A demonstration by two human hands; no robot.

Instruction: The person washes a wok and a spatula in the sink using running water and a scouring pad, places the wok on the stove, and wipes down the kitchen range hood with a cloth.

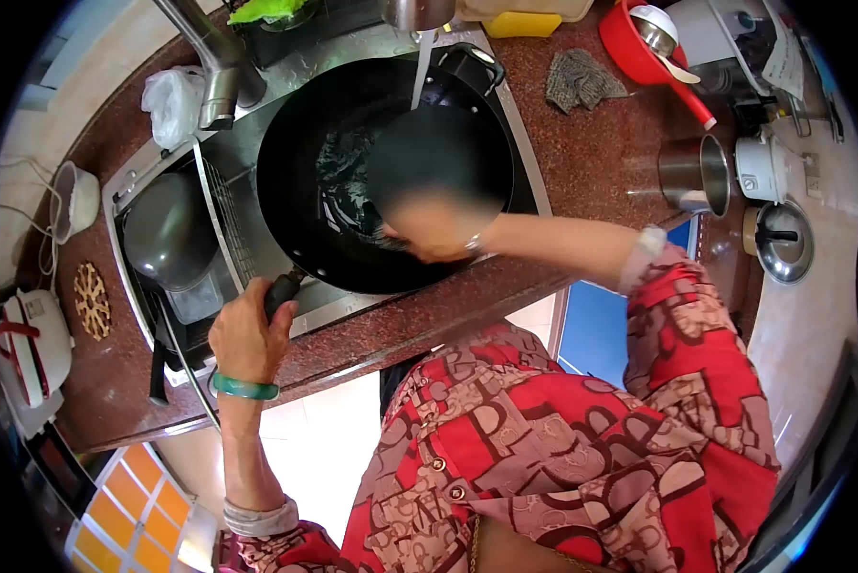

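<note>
A large black wok (295,191) sits over the sink, with water from the tap (419,11) running into it and rippling inside. My left hand (249,334), with a green bangle at the wrist, is wrapped round the wok's handle (283,292). My right hand (435,229) is inside the wok, low in its right half. A blurred patch covers part of this hand and the wok beyond it, so its fingers and anything in them cannot be made out.
A second faucet (221,86) stands left of the wok, above a wire rack and a dark pot (171,229). On the right counter are a grey cloth (582,80), a red pan (622,43), a steel pot (693,174) and a lid (785,243).
</note>
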